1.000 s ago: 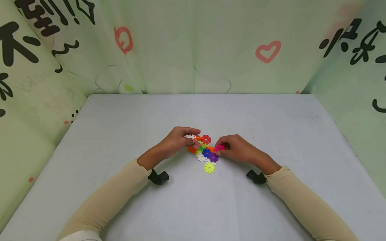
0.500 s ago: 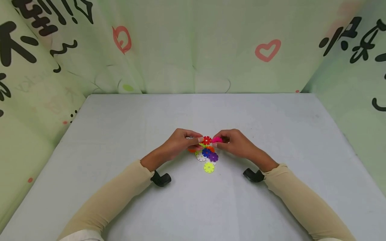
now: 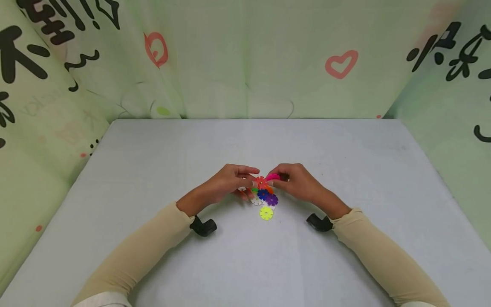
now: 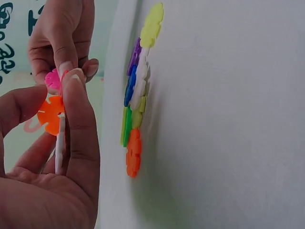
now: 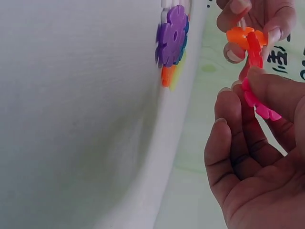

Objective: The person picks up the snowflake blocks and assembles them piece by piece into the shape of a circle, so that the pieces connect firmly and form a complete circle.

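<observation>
- left hand (image 3: 226, 184) grip: thumb and fingers curled and pinching a small joined cluster of snowflake discs — an orange disc (image 4: 50, 114), a white disc (image 4: 59, 145) seen edge-on and a red disc (image 3: 261, 182) — just above the bench (image 3: 153, 170), at the centre of the head frame.
- right hand (image 3: 301, 184) grip: narrow, fingertips pinching a pink disc (image 3: 273, 176), pressed right against the red disc of the cluster; in the right wrist view the pink disc (image 5: 257, 106) sits in the right half of the frame, touching the red disc (image 5: 254, 50) above it.
- both hands meet at mid-frame in the head view, fingertips almost touching, with the held pieces between them.
- loose pile of discs (image 3: 264, 197) lies flat on the bench just below the hands: a blue disc (image 3: 262, 194), a purple disc (image 3: 272, 199) and a white one (image 3: 256, 200), overlapping one another.
- yellow-green disc (image 3: 266, 212) lies a little lower in the frame, at the near edge of the pile.
- in the left wrist view the pile runs down the centre of the frame — yellow-green (image 4: 151, 26) at the top, an orange piece (image 4: 133, 153) at the bottom.
- beige sleeves (image 3: 145, 247) cover both forearms, and a black wrist mount (image 3: 203, 227) shows under each.
- green printed curtain (image 3: 245, 59) fills the upper frame behind the bench.
</observation>
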`<action>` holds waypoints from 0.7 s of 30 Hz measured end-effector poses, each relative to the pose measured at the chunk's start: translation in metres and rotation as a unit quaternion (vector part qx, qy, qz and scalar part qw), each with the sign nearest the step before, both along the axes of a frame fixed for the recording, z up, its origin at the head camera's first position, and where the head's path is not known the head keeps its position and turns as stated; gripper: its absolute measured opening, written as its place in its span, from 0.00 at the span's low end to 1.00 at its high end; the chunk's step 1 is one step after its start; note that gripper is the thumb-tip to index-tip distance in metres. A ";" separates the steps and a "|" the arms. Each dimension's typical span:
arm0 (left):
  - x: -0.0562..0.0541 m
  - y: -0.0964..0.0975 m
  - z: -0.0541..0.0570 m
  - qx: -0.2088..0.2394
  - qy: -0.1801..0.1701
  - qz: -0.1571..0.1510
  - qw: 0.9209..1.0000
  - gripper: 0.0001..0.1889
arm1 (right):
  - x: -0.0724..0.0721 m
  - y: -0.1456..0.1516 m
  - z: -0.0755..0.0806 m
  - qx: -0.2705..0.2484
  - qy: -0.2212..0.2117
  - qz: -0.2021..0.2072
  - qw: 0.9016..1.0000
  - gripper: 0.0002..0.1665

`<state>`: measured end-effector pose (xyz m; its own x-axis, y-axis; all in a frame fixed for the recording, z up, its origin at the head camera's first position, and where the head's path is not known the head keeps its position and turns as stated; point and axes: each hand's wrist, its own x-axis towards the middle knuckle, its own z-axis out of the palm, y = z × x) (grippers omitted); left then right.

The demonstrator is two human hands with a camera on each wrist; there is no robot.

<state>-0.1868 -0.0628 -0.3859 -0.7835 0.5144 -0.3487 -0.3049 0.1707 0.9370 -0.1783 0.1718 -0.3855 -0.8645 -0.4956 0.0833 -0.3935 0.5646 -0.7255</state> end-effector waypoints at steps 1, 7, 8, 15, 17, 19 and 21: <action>0.000 0.000 0.001 -0.004 -0.001 0.006 1.000 0.25 | 0.000 0.000 0.000 -0.004 0.003 0.000 1.000 0.07; -0.001 0.002 0.003 -0.006 -0.031 0.056 0.998 0.18 | -0.002 0.001 -0.001 -0.022 0.032 0.010 0.999 0.07; -0.001 0.002 0.003 -0.001 -0.039 0.066 0.997 0.16 | -0.002 0.001 -0.001 -0.023 0.036 0.011 0.999 0.07; -0.003 0.001 0.002 0.031 -0.081 0.129 0.988 0.15 | 0.000 0.001 0.000 -0.008 0.052 -0.007 0.999 0.11; -0.004 0.000 0.001 0.028 -0.088 0.136 0.986 0.14 | 0.001 -0.001 0.001 0.001 0.046 -0.036 0.998 0.11; -0.004 0.001 0.002 0.021 -0.088 0.134 0.987 0.14 | 0.002 -0.003 0.004 0.010 0.038 -0.063 0.997 0.10; -0.004 0.001 0.002 0.008 -0.082 0.129 0.988 0.14 | 0.003 -0.005 0.005 0.013 0.028 -0.081 0.996 0.09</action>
